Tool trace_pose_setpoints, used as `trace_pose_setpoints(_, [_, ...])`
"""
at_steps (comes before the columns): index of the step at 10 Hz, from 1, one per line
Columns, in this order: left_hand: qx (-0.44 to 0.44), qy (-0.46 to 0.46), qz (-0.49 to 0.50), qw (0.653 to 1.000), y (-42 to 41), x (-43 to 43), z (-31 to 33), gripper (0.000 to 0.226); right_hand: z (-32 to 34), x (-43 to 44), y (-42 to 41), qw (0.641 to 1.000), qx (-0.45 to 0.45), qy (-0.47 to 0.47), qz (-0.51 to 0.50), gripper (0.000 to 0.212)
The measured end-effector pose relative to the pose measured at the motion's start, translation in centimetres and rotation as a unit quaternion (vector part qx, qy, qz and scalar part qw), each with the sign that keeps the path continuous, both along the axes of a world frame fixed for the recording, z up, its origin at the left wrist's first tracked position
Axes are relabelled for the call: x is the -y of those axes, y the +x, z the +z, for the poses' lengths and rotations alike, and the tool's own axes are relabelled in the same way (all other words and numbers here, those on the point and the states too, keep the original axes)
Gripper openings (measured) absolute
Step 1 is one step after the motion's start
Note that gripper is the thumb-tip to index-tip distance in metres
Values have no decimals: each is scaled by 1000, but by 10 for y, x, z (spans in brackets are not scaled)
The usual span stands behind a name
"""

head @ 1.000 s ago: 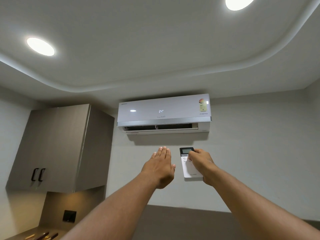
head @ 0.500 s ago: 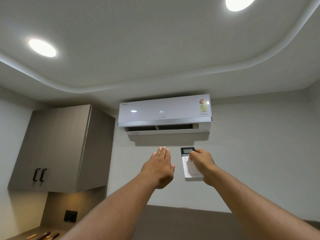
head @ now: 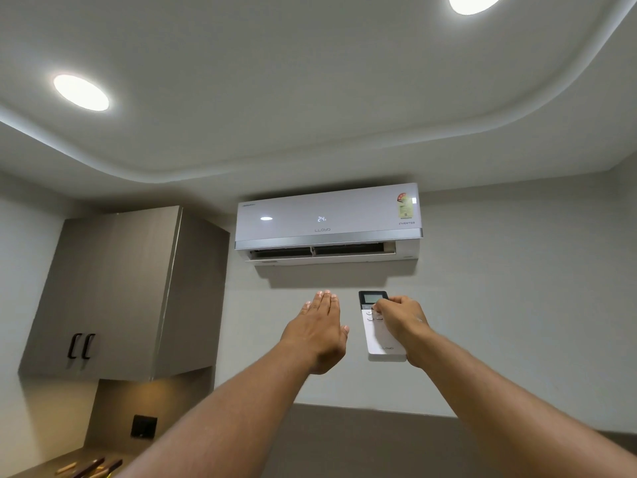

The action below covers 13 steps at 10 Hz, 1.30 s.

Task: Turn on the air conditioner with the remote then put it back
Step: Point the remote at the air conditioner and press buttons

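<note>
While both arms reach up, the white slim remote (head: 378, 334) points at the white wall-mounted air conditioner (head: 329, 222).
Left of the remote, the left hand (head: 319, 334) hovers flat, its grip spread and empty; the right hand (head: 401, 322) has its grip clamped on the remote, thumb on the buttons, below the unit showing 24.

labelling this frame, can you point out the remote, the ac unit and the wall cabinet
remote (head: 381, 336): head view, on its white lower body.
air conditioner (head: 327, 215): head view, on the front panel beside the lit 24.
wall cabinet (head: 113, 291): head view, on the door face above the handles.
</note>
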<state>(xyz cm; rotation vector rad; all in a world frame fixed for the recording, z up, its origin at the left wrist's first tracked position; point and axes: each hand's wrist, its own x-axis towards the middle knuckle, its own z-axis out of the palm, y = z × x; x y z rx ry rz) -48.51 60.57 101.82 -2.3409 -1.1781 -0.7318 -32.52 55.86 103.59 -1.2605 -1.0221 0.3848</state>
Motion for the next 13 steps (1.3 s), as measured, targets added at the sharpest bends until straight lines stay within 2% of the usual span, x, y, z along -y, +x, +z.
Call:
trace_pose_setpoints(8, [9,-7,-33,999,18,-3,-1,66,-7,-1,22,999,2,4,-35,31])
trace_pose_setpoints(10, [8,-17,-108,994,77,18,-8,66,-19,39,69,995,-7,2,-99,33])
trace_pose_setpoints(11, [9,-24,-175,984,136,44,-15,66,-30,88,112,986,-2,-5,-165,35])
trace_pose_setpoints(12, [14,-32,-230,973,184,72,-21,67,-38,135,143,974,14,-16,-227,33])
trace_pose_setpoints(13, [-3,-33,-331,943,266,145,-36,68,-47,225,191,937,40,-35,-344,34])
